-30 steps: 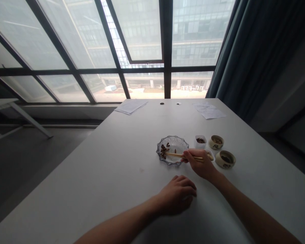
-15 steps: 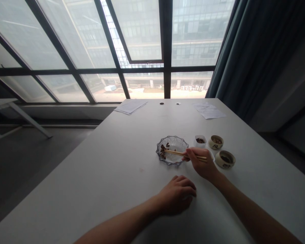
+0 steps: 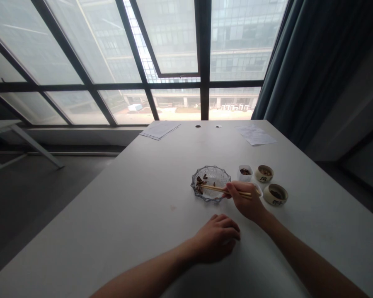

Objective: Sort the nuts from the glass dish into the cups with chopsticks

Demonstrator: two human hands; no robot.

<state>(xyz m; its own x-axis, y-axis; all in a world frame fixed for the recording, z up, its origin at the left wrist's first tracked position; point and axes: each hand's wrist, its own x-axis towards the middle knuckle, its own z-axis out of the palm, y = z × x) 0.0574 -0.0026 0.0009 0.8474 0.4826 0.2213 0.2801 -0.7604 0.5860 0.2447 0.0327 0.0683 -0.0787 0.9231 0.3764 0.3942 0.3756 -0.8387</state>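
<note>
My right hand (image 3: 246,201) is closed around a pair of wooden chopsticks (image 3: 216,188). Their tips reach into the left side of a scalloped clear glass bowl (image 3: 211,200), touching a cluster of small dark brown pieces (image 3: 199,182) too small to name. A few more such pieces lie apart in the bowl. Whether the tips pinch one, I cannot tell. My left hand (image 3: 218,239) rests on the table in front of the bowl, its fingers loosely curled in, with nothing visible in them. A white dish (image 3: 258,190) is partly hidden behind my right hand.
Right of the bowl stand a small white cup (image 3: 245,173) with dark pieces and two cream cups, a far one (image 3: 264,174) and a near one (image 3: 276,195), both with contents. Papers lie at the white table's far left (image 3: 160,130) and far right (image 3: 256,135), before the windows.
My right hand and the chopsticks have shifted slightly down and left, with the tips still at the dark pieces. More of the white dish shows. My left hand has stayed put.
</note>
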